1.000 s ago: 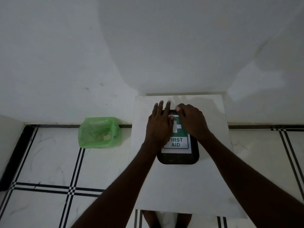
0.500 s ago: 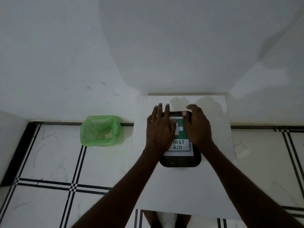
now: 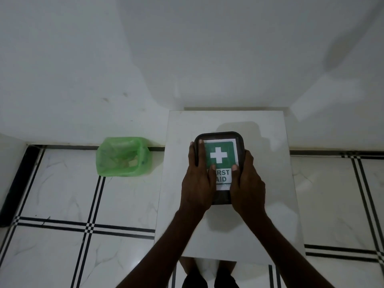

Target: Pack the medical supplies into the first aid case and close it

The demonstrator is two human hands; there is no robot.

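The first aid case [image 3: 220, 142] is a dark, rounded rectangular case with a green-and-white cross label reading FIRST AID. It lies shut and flat on a small white table [image 3: 270, 204]. My left hand [image 3: 197, 183] grips its left side, fingers wrapped over the edge and thumb on the label. My right hand [image 3: 247, 183] holds the right side, thumb on the label too. No loose supplies are in sight.
A green plastic-lined bin [image 3: 122, 156] stands on the tiled floor left of the table, against the white wall. The table's far edge meets the wall. My feet show below the table's near edge.
Both hands slid from the top of the case, near its far end, back to its two sides near the front. The green cross is now uncovered.
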